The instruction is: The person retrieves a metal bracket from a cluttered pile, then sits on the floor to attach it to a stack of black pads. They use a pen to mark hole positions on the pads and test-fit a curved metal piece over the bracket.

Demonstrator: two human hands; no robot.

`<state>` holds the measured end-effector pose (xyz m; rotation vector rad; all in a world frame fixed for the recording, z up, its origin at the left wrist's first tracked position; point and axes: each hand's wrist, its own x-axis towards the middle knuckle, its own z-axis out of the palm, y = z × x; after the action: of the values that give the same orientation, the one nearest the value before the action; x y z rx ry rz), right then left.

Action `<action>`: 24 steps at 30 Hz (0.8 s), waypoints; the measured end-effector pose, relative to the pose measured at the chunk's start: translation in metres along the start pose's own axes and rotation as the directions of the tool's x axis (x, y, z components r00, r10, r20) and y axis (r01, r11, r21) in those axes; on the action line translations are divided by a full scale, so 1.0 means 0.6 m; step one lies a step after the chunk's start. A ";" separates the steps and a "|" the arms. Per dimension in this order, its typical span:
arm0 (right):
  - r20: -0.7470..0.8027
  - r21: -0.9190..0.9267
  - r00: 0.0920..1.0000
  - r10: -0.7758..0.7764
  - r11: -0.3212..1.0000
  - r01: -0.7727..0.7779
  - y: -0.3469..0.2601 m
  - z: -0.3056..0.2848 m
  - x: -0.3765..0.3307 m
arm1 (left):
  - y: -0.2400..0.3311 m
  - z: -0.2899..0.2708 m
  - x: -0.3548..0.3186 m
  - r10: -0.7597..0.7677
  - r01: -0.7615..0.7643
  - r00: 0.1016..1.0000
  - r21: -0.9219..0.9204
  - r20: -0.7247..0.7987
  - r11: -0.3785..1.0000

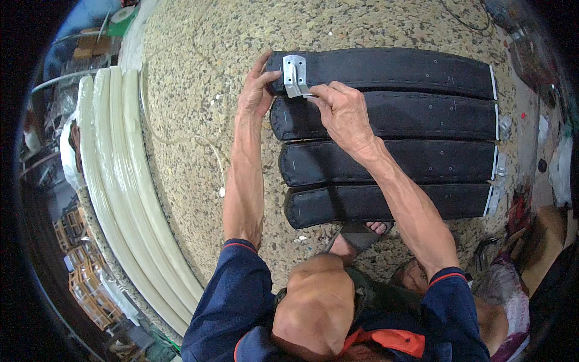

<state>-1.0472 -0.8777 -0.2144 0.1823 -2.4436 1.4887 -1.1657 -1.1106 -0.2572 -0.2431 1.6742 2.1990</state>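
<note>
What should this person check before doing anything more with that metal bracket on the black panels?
1. Metal bracket sits on the end of the top black panel: ok.
2. Left hand steadies that panel's end: ok.
3. Right hand fingers touch the bracket's lower edge: ok.
4. Four panels lie side by side on the speckled floor: ok.
5. Bracket holes line up with panel holes: cannot tell.
6. Fasteners in place: cannot tell.
</note>
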 end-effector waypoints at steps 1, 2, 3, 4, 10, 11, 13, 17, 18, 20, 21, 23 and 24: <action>0.006 0.004 1.000 0.003 1.000 -0.003 -0.001 0.000 0.001 | 0.000 0.000 0.000 -0.004 0.004 1.000 -0.003 -0.003 1.000; 0.012 0.008 1.000 0.005 1.000 -0.005 -0.002 0.000 0.001 | 0.000 0.000 0.000 -0.009 0.009 1.000 -0.006 -0.006 1.000; 0.016 0.007 1.000 0.005 1.000 -0.005 -0.002 0.001 0.002 | 0.000 -0.001 0.001 -0.013 0.013 1.000 -0.009 -0.008 1.000; 0.020 0.006 1.000 0.004 1.000 -0.004 -0.002 0.001 0.003 | 0.000 -0.001 0.002 -0.013 0.013 1.000 -0.006 -0.006 1.000; 0.027 -0.007 1.000 -0.001 1.000 0.001 -0.001 0.001 0.009 | 0.001 0.003 0.000 -0.004 0.004 1.000 0.008 -0.014 1.000; 0.025 -0.006 1.000 -0.005 1.000 0.005 0.000 0.001 0.010 | 0.000 0.004 -0.001 -0.001 0.002 1.000 0.013 -0.020 1.000; 0.025 0.003 1.000 -0.009 1.000 0.009 -0.001 0.001 0.011 | 0.001 0.006 -0.001 0.001 -0.001 1.000 0.013 -0.020 1.000; 0.028 -0.003 0.999 -0.016 1.000 0.017 -0.001 0.001 0.013 | 0.002 0.006 -0.002 0.002 -0.002 1.000 0.005 -0.013 1.000; 0.034 -0.006 0.999 -0.016 1.000 0.016 -0.001 0.000 0.014 | 0.002 0.006 -0.002 0.001 -0.001 1.000 0.006 -0.014 1.000; 0.046 -0.016 0.999 -0.011 1.000 0.012 -0.001 -0.001 0.016 | -0.001 0.005 -0.002 0.005 -0.004 1.000 0.008 -0.031 1.000; 0.051 -0.014 0.999 -0.014 1.000 0.014 0.000 -0.003 0.017 | -0.002 0.005 -0.002 0.006 -0.006 0.999 0.010 -0.039 1.000; 0.051 -0.011 0.998 -0.027 1.000 0.028 0.001 -0.005 0.020 | -0.004 0.003 -0.001 0.007 -0.007 0.999 0.001 -0.037 1.000; 0.069 -0.011 0.998 -0.016 1.000 0.017 0.001 -0.005 0.021 | -0.005 0.001 0.000 0.008 -0.008 0.999 -0.003 -0.036 1.000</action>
<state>-1.0588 -0.8742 -0.2097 0.2546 -2.4973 1.4844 -1.1644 -1.1091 -0.2599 -0.2792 1.6931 2.2158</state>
